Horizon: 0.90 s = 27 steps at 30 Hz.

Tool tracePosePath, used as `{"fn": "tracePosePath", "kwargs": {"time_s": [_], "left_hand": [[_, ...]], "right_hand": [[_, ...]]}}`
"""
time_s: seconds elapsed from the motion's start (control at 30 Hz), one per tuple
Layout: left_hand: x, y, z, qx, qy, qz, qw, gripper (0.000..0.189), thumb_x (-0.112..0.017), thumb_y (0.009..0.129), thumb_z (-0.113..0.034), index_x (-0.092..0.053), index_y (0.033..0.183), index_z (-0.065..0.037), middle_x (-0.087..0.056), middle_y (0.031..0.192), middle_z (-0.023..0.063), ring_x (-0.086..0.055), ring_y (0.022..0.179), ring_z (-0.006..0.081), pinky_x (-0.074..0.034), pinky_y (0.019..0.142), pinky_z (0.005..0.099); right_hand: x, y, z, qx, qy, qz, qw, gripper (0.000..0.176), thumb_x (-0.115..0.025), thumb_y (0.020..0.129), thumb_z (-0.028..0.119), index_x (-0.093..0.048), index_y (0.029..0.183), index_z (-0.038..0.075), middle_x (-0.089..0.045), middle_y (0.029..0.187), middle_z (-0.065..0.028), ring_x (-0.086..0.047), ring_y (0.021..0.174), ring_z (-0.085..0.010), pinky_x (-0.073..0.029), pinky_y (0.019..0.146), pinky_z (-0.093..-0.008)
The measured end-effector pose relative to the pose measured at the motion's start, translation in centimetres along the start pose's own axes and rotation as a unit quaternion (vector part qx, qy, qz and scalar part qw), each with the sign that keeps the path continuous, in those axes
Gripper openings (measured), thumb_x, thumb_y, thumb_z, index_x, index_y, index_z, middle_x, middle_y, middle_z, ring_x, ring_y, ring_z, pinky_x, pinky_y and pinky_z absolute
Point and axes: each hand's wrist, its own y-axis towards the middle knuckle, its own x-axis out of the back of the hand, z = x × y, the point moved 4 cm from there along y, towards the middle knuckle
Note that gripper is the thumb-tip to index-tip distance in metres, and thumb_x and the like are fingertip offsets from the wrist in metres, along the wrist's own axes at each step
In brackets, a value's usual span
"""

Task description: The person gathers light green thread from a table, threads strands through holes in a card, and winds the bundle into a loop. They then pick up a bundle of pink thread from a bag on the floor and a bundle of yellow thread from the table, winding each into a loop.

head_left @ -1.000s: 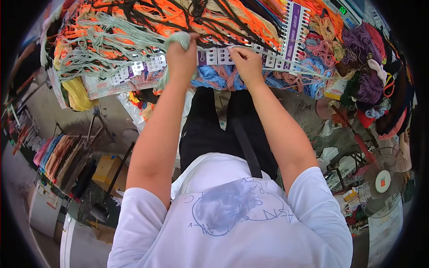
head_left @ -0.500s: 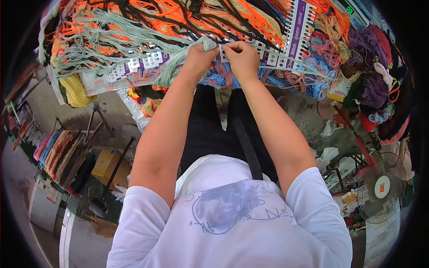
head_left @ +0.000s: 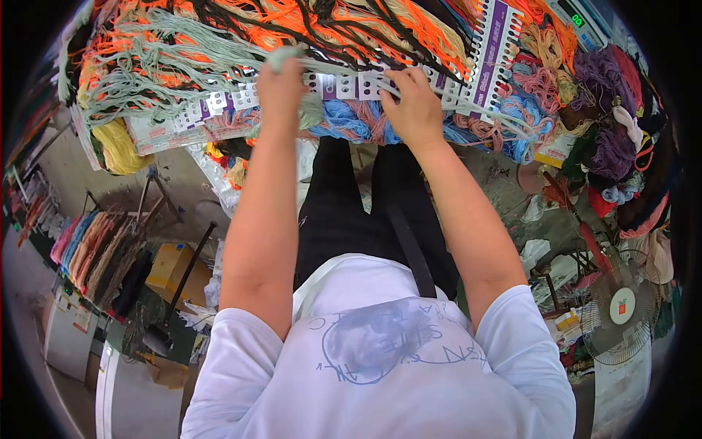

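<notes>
My left hand (head_left: 280,88), smeared by motion, is closed round a bundle of pale green thread (head_left: 175,55) near the table's front edge. Strands of that thread stretch across toward my right hand (head_left: 412,99), whose thumb and fingers are pinched on them. Under and between the hands lies a row of white and purple cards (head_left: 344,86) with punched holes. Blue and pink yarn (head_left: 347,121) runs along the edge below the cards. Orange and black threads (head_left: 292,22) are heaped behind.
A purple and white holed card (head_left: 497,55) stands out at the right, near a scale with green digits (head_left: 578,20). Purple yarn (head_left: 607,80) is piled beyond. Below are a fan (head_left: 622,306), a cardboard box (head_left: 175,274) and a rack of coloured yarn (head_left: 95,249).
My left hand has moved left and slightly up with the green thread, away from my right hand. My right hand has shifted slightly right. More of the cards shows between them.
</notes>
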Motion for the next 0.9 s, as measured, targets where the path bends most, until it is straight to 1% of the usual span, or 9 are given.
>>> {"fn": "tracePosePath", "kwargs": {"time_s": [0.13, 0.23, 0.33, 0.43, 0.47, 0.53, 0.67, 0.8, 0.9], "left_hand": [[2.8, -0.2, -1.0, 0.121, -0.289, 0.007, 0.950, 0.022, -0.041, 0.086, -0.017, -0.054, 0.098, -0.004, -0.058, 0.080, 0.0083, -0.056, 0.081, 0.0197, -0.046, 0.068, 0.0332], [1.1, -1.8, -1.6, 0.160, -0.445, 0.221, 0.853, 0.017, -0.046, 0.087, -0.017, -0.052, 0.095, -0.003, -0.062, 0.083, 0.0143, -0.059, 0.070, 0.0196, -0.049, 0.065, 0.0355], [-1.1, -3.6, -2.1, 0.086, -0.280, 0.294, 0.910, 0.022, -0.052, 0.083, -0.007, -0.049, 0.104, 0.000, -0.058, 0.114, 0.0196, -0.054, 0.055, 0.0126, -0.049, 0.065, 0.0323], [-4.7, -4.3, -1.4, 0.019, -0.098, 0.363, 0.927, 0.020, -0.055, 0.078, -0.003, -0.050, 0.096, 0.000, -0.063, 0.103, 0.0153, -0.060, 0.060, 0.0158, -0.048, 0.058, 0.0276], [-5.3, -4.1, -0.3, 0.020, -0.098, 0.364, 0.926, 0.020, -0.055, 0.078, -0.003, -0.050, 0.096, 0.000, -0.063, 0.103, 0.0153, -0.060, 0.060, 0.0158, -0.048, 0.058, 0.0276], [-5.4, -3.2, 0.8, -0.155, 0.208, 0.211, 0.942, 0.015, -0.058, 0.077, -0.006, -0.052, 0.089, 0.001, -0.064, 0.087, 0.0118, -0.059, 0.063, 0.0162, -0.046, 0.057, 0.0296], [-2.6, -2.3, 0.2, -0.041, 0.039, 0.212, 0.976, 0.018, -0.062, 0.082, -0.019, -0.057, 0.084, -0.003, -0.058, 0.068, 0.0037, -0.056, 0.065, 0.0126, -0.045, 0.060, 0.0286], [8.2, -0.2, -3.1, -0.009, -0.162, 0.105, 0.981, 0.009, -0.060, 0.082, -0.012, -0.056, 0.087, -0.006, -0.051, 0.064, 0.0008, -0.051, 0.060, 0.0110, -0.044, 0.061, 0.0279], [16.7, 2.1, -6.5, -0.007, -0.249, 0.041, 0.968, 0.008, -0.059, 0.082, -0.009, -0.053, 0.077, -0.009, -0.039, 0.054, -0.0043, -0.031, 0.048, 0.0072, -0.030, 0.050, 0.0252]], "right_hand": [[0.1, 0.4, 0.1, 0.022, -0.145, 0.028, 0.989, 0.022, -0.064, 0.072, 0.015, -0.061, 0.093, 0.013, -0.052, 0.087, -0.0036, -0.058, 0.077, -0.0246, -0.048, 0.065, -0.0385], [0.8, 0.9, 0.9, 0.082, -0.181, -0.020, 0.980, 0.018, -0.064, 0.069, 0.013, -0.060, 0.087, 0.012, -0.052, 0.086, -0.0038, -0.056, 0.078, -0.0247, -0.046, 0.069, -0.0383], [1.5, 0.8, 1.7, 0.158, -0.156, -0.071, 0.973, 0.015, -0.063, 0.068, 0.011, -0.057, 0.082, 0.010, -0.054, 0.084, -0.0044, -0.055, 0.077, -0.0249, -0.043, 0.072, -0.0380], [1.4, 0.5, 2.5, 0.186, -0.077, -0.051, 0.978, 0.013, -0.060, 0.071, 0.009, -0.053, 0.081, 0.009, -0.056, 0.079, -0.0059, -0.056, 0.075, -0.0258, -0.043, 0.069, -0.0376], [1.3, 0.5, 2.8, 0.166, -0.045, -0.023, 0.985, 0.015, -0.060, 0.071, 0.007, -0.052, 0.084, 0.007, -0.056, 0.080, -0.0079, -0.056, 0.076, -0.0280, -0.044, 0.068, -0.0386], [1.0, 0.6, 2.7, 0.143, -0.015, 0.003, 0.990, 0.017, -0.060, 0.072, 0.005, -0.052, 0.087, 0.006, -0.057, 0.080, -0.0100, -0.057, 0.076, -0.0303, -0.045, 0.067, -0.0397], [-0.3, 1.7, 0.0, 0.103, -0.022, 0.041, 0.994, 0.019, -0.056, 0.075, 0.003, -0.051, 0.093, 0.006, -0.057, 0.086, -0.0122, -0.057, 0.082, -0.0336, -0.046, 0.069, -0.0416], [-2.0, 2.1, -2.5, 0.060, -0.054, 0.092, 0.992, 0.018, -0.054, 0.078, 0.010, -0.050, 0.095, 0.007, -0.055, 0.094, -0.0143, -0.055, 0.088, -0.0353, -0.046, 0.073, -0.0446], [-2.1, 2.7, -2.7, 0.064, -0.044, 0.068, 0.995, 0.016, -0.050, 0.080, 0.011, -0.050, 0.096, 0.007, -0.055, 0.094, -0.0150, -0.055, 0.087, -0.0364, -0.046, 0.074, -0.0453]]}}
